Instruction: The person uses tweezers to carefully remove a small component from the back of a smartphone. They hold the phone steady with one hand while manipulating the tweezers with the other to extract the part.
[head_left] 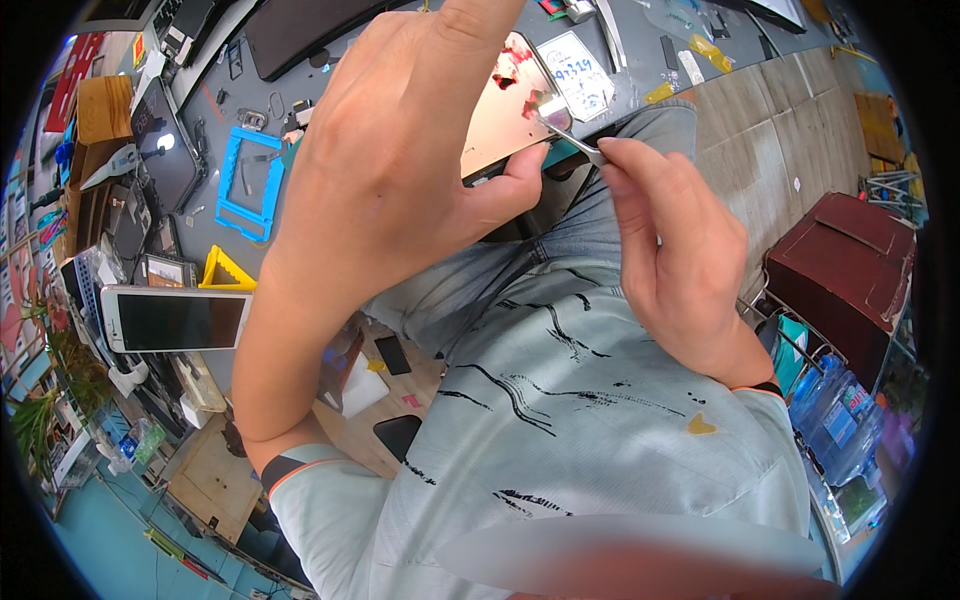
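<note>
A gold phone lies back side up at the bench edge, with dark red smears and small dark patches on its back. My left hand reaches over it from the left and holds it, thumb at the near edge; the other fingertips are hidden or out of the picture. Between thumb and fingers of my right hand is a small metal scraper. Its flat, broad tip touches the smeared part of the phone's back, near the right edge.
A blue plastic frame and a yellow holder lie left of my left arm, near a white-framed phone. A paper card with handwriting is beside the gold phone. At the right stand a dark red case and blue water bottles.
</note>
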